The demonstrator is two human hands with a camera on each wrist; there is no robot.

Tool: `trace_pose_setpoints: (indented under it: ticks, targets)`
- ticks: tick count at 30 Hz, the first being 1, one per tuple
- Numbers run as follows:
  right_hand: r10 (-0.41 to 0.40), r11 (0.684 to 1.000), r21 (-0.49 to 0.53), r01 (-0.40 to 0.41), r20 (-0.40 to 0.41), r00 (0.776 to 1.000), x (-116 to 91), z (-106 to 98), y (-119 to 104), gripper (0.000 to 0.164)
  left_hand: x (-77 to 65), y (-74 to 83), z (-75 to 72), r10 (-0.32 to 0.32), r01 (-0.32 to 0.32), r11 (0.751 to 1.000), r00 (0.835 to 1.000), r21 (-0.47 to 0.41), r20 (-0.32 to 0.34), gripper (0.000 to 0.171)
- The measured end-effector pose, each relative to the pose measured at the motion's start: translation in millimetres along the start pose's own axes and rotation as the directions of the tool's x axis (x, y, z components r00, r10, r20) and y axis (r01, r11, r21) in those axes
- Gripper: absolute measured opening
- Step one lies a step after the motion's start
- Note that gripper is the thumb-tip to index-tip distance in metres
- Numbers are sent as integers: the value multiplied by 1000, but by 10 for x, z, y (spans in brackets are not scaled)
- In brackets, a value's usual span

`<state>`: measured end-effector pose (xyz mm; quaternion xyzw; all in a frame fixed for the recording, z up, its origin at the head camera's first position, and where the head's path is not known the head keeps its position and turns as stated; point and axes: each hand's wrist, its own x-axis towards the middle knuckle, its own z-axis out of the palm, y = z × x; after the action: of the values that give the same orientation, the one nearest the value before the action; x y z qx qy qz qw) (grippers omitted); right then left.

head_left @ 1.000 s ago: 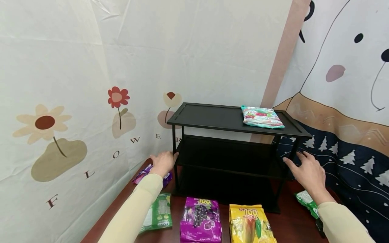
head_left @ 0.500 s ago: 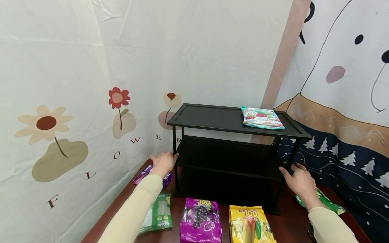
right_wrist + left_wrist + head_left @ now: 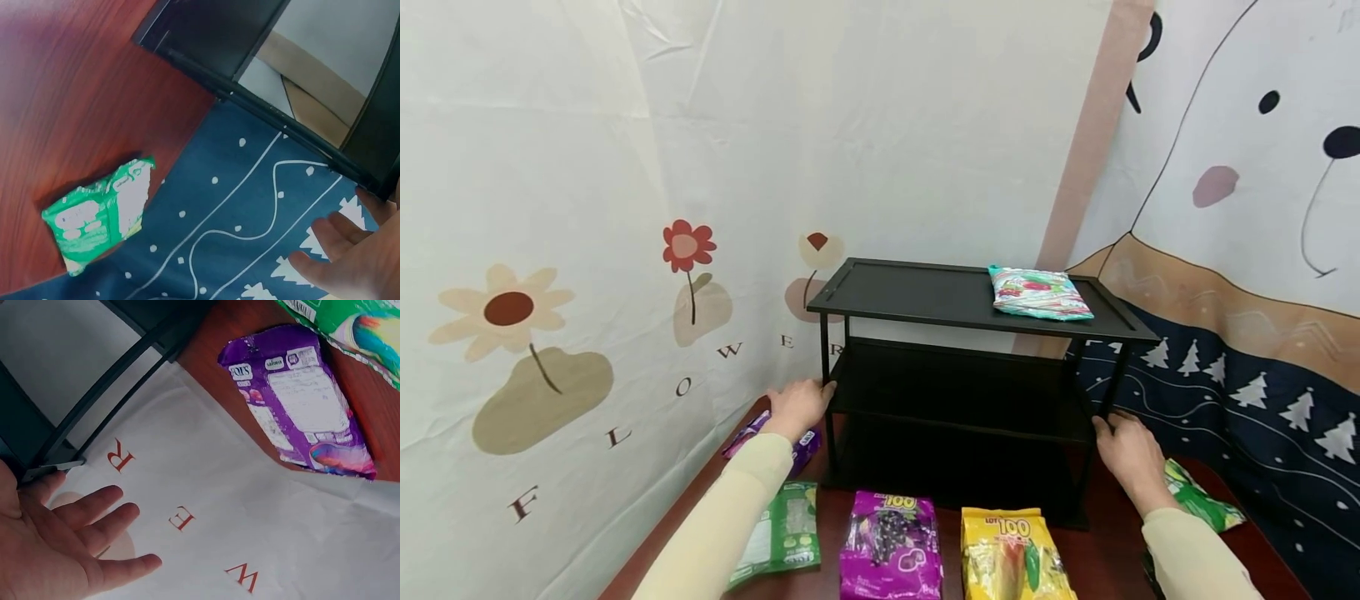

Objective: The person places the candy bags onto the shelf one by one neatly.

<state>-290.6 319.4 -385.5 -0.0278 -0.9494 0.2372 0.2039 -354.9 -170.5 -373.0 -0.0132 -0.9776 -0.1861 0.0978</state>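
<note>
A black three-tier shelf rack (image 3: 955, 383) stands on the dark red-brown table. My left hand (image 3: 799, 407) holds its left front post at the middle tier, thumb in front. In the left wrist view the index finger of that hand (image 3: 81, 540) lies at the rack's corner, while the other fingers spread free. At the opposite side my right hand (image 3: 1129, 457) grips the right front post near the middle tier, with the thumb on the front. The right wrist view shows the remaining fingers of this hand (image 3: 356, 244) loosely bent beside the rack. A teal-and-white candy bag (image 3: 1039, 293) lies on the top tier.
Before the rack lie a purple grape candy bag (image 3: 891, 546), a yellow mango candy bag (image 3: 1013, 554) and a green bag (image 3: 786, 529). A purple packet (image 3: 300, 403) is left of the rack, a green packet (image 3: 100, 212) right. Printed cloth walls (image 3: 887, 125) stand close behind.
My right hand has come left and slightly down, from beside the rack onto its right post. The left hand stays at the left post. The green packet on the right has come into fuller view.
</note>
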Motion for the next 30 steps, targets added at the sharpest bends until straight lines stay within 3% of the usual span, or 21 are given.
trace_pose_setpoints:
  ticks: [6, 14, 22, 30]
  targets:
    - [8, 1000, 12, -8, -19, 1000, 8, 13, 1, 41, 17, -147, -75, 28, -15, 994, 993, -111, 116, 66]
    - [11, 1000, 14, -11, -27, 1000, -13, 13, -18, 38, -23, -525, -181, 49, -25, 978, 993, -205, 110, 90]
    - [27, 999, 18, -27, -12, 1000, 0, 12, -12, 39, -64, -912, -94, 52, -37, 989, 993, -141, 108, 68]
    - [28, 999, 17, -28, -13, 1000, 2, 7, -19, 39, -115, -1195, 102, 3, -8, 999, 990, 31, 143, 57]
